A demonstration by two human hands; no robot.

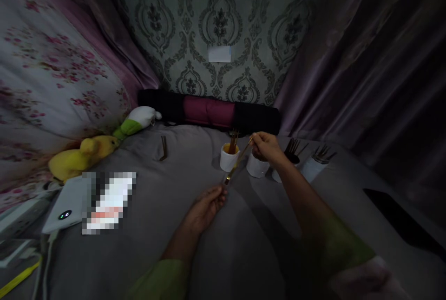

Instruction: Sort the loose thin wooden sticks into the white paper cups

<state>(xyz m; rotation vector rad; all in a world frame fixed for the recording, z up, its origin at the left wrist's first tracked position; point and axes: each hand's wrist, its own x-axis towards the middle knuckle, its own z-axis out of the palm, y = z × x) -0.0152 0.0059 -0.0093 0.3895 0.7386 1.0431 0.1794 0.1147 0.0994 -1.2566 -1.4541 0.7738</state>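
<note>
A thin gold-coloured stick (237, 163), perhaps a piece of cutlery, runs between my two hands above a grey bed sheet (216, 244). My left hand (206, 207) pinches its near end. My right hand (266, 146) pinches its far end just above a white cup (257, 166). To the left of that stands another white cup (229, 157) with brownish sticks upright in it. Two more white cups sit to the right, one (291, 158) holding dark utensils and one (314, 165) holding silvery ones. Both my sleeves are green.
A lone dark stick (163, 148) lies on the sheet at the back left. A yellow and a green-white soft toy (87, 151) rest by the flowered pillow (45, 72). A white power bank (68, 205) lies at left, and a black-and-magenta roll (209, 112) lines the wall.
</note>
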